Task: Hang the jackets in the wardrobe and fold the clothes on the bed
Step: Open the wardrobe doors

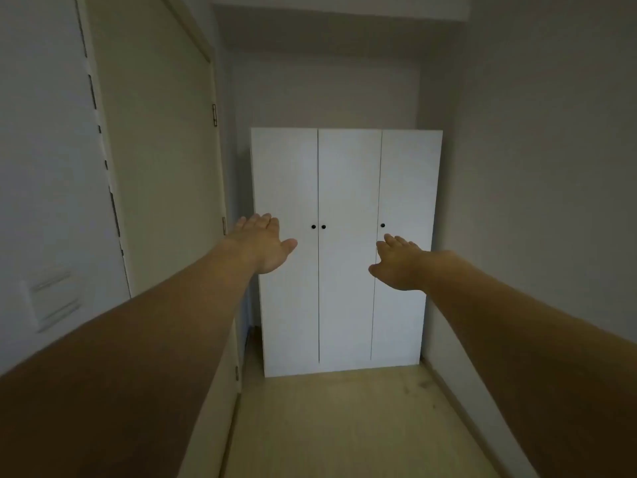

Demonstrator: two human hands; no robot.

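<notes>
Wardrobe, white, three flat doors [348, 246], small black round knobs [313, 227], all shut. Left hand [263, 241] and right hand [396, 262]: outstretched before it, fingers straight, holding nothing.

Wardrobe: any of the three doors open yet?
No: all three doors of the wardrobe sit flush and closed, and the left hand and right hand are held out empty before it.

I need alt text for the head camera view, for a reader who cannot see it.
Two bare arms reach forward, left hand and right hand open and empty, toward a closed white three-door wardrobe with black knobs. It stands at the end of a narrow room.
</notes>
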